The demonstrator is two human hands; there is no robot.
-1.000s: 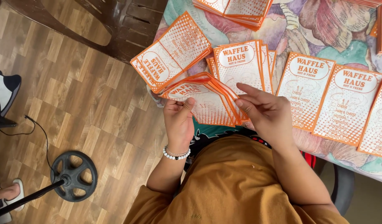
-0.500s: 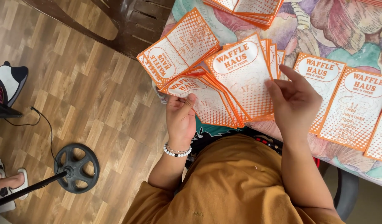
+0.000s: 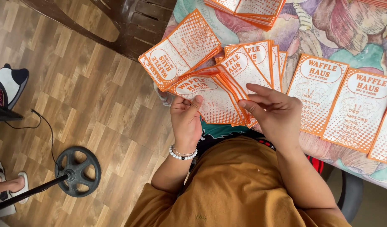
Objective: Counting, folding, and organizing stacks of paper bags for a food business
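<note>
right hand (image 3: 274, 114) pulled back off the fanned cards (image 3: 210, 98), fingertips at their edge.

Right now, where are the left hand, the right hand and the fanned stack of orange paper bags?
left hand (image 3: 186, 122), head view, back of hand.
right hand (image 3: 274, 113), head view, knuckles.
fanned stack (image 3: 210, 98), head view, front bag's face.

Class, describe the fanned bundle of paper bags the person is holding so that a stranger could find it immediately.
Start at the floral tablecloth, then drop to its near edge, where the left hand grips a fan of orange-and-white paper bags. The right hand meets it from the other side. Unlike the bags lying flat in a row, this bundle is lifted and splayed.
</note>
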